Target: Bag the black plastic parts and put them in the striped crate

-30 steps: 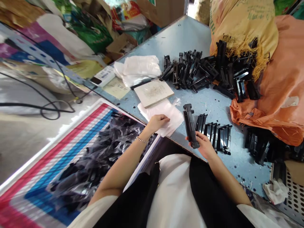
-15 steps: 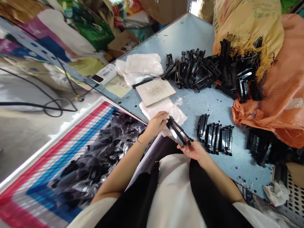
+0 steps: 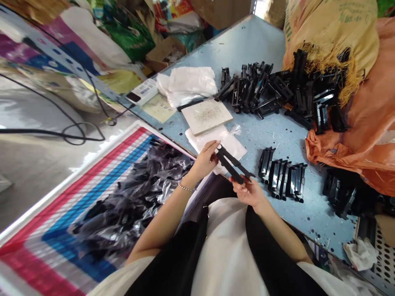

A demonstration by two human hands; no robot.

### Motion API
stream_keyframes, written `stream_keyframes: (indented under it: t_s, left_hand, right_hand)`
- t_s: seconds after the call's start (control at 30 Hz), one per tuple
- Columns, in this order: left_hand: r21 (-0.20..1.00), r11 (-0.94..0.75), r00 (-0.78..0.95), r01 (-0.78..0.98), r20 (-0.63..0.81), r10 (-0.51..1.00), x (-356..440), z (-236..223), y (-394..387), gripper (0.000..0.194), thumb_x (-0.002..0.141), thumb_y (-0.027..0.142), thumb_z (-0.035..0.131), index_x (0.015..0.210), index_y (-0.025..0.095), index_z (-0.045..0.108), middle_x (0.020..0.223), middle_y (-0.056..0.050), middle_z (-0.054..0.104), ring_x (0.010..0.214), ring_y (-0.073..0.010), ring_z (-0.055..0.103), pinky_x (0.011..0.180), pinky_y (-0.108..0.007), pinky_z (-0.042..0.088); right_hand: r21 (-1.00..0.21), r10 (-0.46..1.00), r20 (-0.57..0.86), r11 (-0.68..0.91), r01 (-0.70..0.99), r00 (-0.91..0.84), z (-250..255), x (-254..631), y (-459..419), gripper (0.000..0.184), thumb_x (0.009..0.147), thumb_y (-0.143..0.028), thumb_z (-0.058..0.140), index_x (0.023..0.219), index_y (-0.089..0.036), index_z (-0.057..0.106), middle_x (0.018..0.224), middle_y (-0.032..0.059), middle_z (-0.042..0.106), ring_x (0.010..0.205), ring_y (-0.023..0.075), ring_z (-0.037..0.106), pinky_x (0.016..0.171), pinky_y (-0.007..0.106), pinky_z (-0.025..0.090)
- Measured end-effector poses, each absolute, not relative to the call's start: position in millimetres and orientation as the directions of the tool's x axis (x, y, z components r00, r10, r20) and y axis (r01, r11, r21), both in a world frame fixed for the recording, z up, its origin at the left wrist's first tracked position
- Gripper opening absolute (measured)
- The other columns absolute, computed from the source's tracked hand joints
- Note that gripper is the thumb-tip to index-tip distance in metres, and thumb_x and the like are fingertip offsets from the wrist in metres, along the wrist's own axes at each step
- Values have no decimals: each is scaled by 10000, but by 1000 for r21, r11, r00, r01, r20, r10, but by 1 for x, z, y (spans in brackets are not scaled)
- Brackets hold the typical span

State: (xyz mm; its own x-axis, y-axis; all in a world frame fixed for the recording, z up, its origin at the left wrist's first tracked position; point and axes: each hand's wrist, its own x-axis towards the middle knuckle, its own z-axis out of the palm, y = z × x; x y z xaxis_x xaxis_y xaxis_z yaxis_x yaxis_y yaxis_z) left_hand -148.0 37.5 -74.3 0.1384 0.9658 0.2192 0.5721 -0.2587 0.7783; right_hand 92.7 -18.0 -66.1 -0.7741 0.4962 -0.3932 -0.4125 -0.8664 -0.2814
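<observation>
- A person, seen from above, is using two bare hands over the near edge of a pale blue counter [image 3: 237, 45].
- The right hand [image 3: 249, 191] is gripping the lower end of one black piece [image 3: 230, 165].
- The left hand [image 3: 206, 159] is curling narrowly at the piece's upper end, beside some white film; whether its fingers are closing on the piece, the film or both cannot be told.
- The work is looking well under way but unfinished: many dark pieces in clear wrapping [image 3: 123, 213] are filling a striped crate [image 3: 106, 170] on the person's left.
- Plenty is apparently remaining: a short row of bare black pieces [image 3: 280, 176] is lying to the right, and a larger loose heap [image 3: 268, 90] is spreading farther back, by a yellow sack [image 3: 336, 24] and an orange sack [image 3: 364, 115].
- The held piece is appearing mostly bare, so its own turn is seemingly not complete.
- It is tilting between the hands, looking long, slim and dark, with two parallel bars leaving a narrow gap.
- Just beyond it, thin white sheets [image 3: 237, 144] are lying partly under a flat, pale board [image 3: 210, 116].
</observation>
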Motion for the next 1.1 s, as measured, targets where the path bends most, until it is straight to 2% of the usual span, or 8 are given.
stream_keyframes:
  t_s: [0.13, 0.2, 0.27, 0.47, 0.67, 0.87, 1.0, 1.1]
  left_hand:
    - [707, -371, 235, 602, 286, 929, -136, -56, 20, 635, 869, 72, 455, 1486, 217, 430, 1461, -152, 480, 1074, -190, 658, 984, -370, 565]
    - [666, -481, 340, 570, 342, 876, -126, -45, 5, 651, 888, 53, 422, 1514, 231, 396, 1481, -128, 480, 1310, -231, 543, 1127, -402, 468]
    - [659, -532, 391, 532, 366, 845, -119, -37, -7, 676, 904, 47, 406, 1544, 254, 342, 1500, -112, 468, 1384, -233, 477, 1173, -410, 419]
    - [724, -366, 137, 584, 357, 924, -114, -48, -13, 667, 936, 77, 404, 1564, 273, 292, 1483, -138, 462, 1333, -219, 515, 1101, -386, 485]
    - [821, -255, -56, 511, 328, 943, -117, -64, -4, 687, 917, 87, 453, 1556, 291, 305, 1492, -162, 439, 933, -129, 639, 866, -293, 562]
    - [812, -309, 6, 496, 352, 936, -115, -54, -7, 673, 913, 109, 498, 1539, 294, 334, 1496, -155, 427, 744, -77, 581, 763, -268, 562]
    - [746, -361, 4, 560, 434, 901, -113, -43, -17, 731, 908, 67, 472, 1563, 323, 272, 1508, -137, 428, 825, -96, 631, 826, -267, 577]
    - [661, -438, 77, 610, 500, 862, -109, -34, -26, 742, 921, 64, 453, 1581, 318, 229, 1496, -123, 459, 1151, -194, 627, 998, -322, 548]
  right_hand:
    - [-292, 507, -411, -860, -418, -758, -69, 87, -6, 341, 877, -437, 597, 995, -117, 624, 620, -67, 396, 456, 43, 250, 319, 77, 266]
    - [-292, 502, -409, -863, -412, -762, -67, 90, -4, 347, 863, -436, 609, 973, -107, 629, 596, -74, 382, 448, 41, 230, 309, 76, 241]
    - [-284, 516, -403, -855, -433, -756, -64, 96, -8, 362, 846, -441, 629, 966, -99, 636, 561, -90, 357, 431, 37, 204, 301, 77, 219]
    - [-230, 590, -398, -805, -546, -702, -65, 109, -35, 297, 915, -429, 582, 991, -144, 619, 489, -124, 372, 327, 22, 131, 256, 101, 159]
    - [-156, 507, -229, -862, -483, -831, -67, 117, -54, 293, 889, -441, 641, 952, -159, 595, 464, -129, 454, 269, 3, 133, 255, 82, 179]
    - [-160, 454, -204, -889, -428, -867, -64, 114, -51, 356, 878, -475, 642, 960, -132, 597, 460, -115, 492, 260, -10, 135, 240, 83, 153]
    - [-182, 488, -194, -871, -457, -851, -62, 108, -40, 313, 907, -434, 609, 959, -126, 603, 472, -117, 456, 291, -6, 134, 253, 69, 144]
    - [-250, 495, -244, -863, -439, -834, -60, 107, -32, 322, 898, -454, 618, 962, -139, 606, 476, -129, 405, 307, 0, 125, 253, 78, 130]
